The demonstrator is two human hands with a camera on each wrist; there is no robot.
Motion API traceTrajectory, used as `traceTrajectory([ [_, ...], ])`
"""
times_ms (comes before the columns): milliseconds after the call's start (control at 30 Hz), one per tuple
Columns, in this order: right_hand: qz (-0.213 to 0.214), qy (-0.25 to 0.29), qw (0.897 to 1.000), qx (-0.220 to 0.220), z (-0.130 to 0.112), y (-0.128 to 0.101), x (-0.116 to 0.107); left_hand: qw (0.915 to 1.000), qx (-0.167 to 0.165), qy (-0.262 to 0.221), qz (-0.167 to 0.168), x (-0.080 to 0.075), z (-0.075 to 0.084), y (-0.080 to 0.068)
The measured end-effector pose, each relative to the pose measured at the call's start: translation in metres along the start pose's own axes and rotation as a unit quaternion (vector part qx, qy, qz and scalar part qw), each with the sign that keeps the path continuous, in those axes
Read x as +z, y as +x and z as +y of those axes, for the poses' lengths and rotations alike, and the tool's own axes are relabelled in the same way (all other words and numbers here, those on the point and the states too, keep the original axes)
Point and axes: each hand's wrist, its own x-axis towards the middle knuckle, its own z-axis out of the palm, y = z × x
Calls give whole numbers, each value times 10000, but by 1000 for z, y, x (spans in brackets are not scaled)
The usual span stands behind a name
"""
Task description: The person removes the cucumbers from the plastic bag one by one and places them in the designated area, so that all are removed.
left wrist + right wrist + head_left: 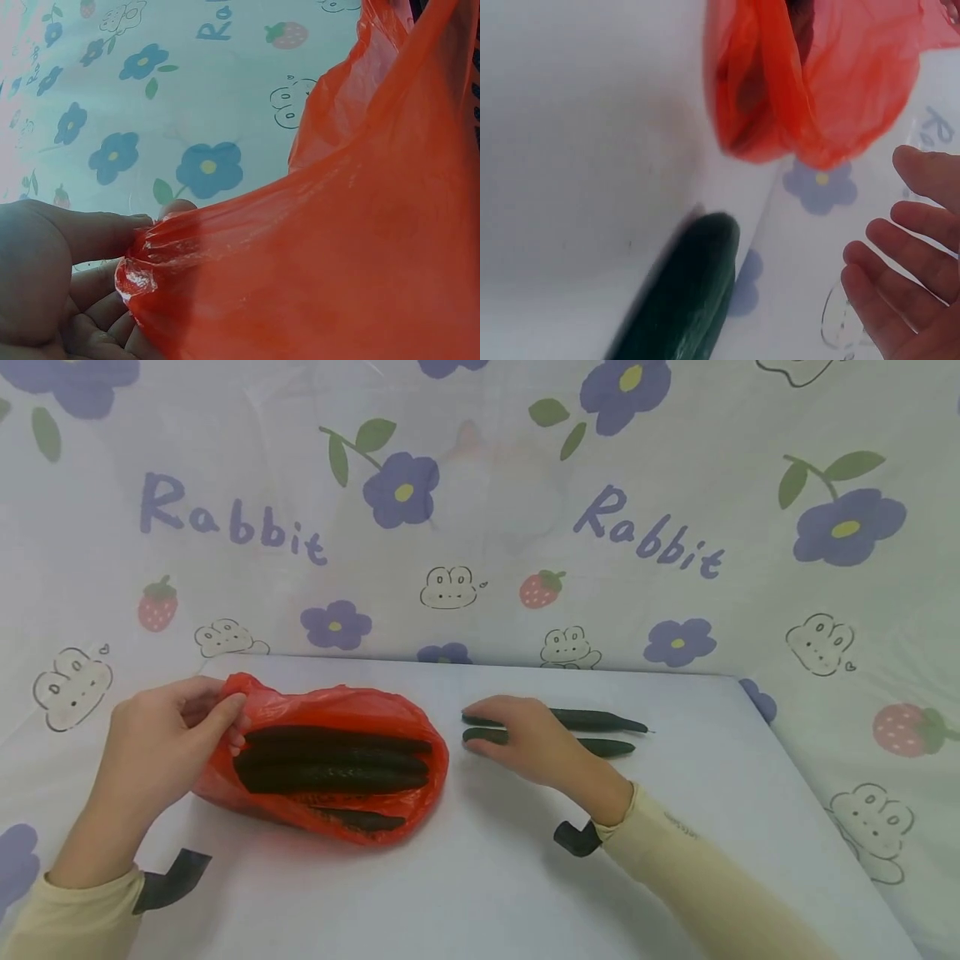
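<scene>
In the head view, the left hand (156, 745) pinches the red bag (360, 703) at its left edge, cucumbers (333, 772) inside; the right hand (536, 743) is over two loose cucumbers (600, 721) farther right on the table (337, 902). Only the left wrist view shows the plastic bunched in the pinch. The right wrist view reveals spread fingers (874, 311), apart from a cucumber.

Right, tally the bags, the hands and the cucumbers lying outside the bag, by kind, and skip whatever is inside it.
Red plastic bag: 1
Loose cucumbers: 2
Hands, left hand and right hand: 2
Total: 5
</scene>
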Motion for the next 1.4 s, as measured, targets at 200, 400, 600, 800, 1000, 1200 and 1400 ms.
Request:
traceTrajectory([
  [200,-250,-278,9992,-153,-11,10,14,10000,-38,28,-1,-1,2,1],
  [400,-447,-55,9983,-366,-19,19,27,10000,-65,15,-12,0,2,0],
  [600,-476,151,9957,-778,-32,29,35,10000,-59,-9,-34,1,2,0],
  [800,-625,330,9945,-778,-42,39,46,10000,-13,-28,-4,2,2,-1],
  [1000,-835,150,9936,-748,-50,47,58,10000,18,-31,-2,3,2,1],
  [1200,-1171,-158,9910,-630,-55,54,71,10000,21,29,0,4,3,1],
  [1400,-1361,-411,9879,-626,-55,57,79,10000,54,31,7,5,4,1],
])
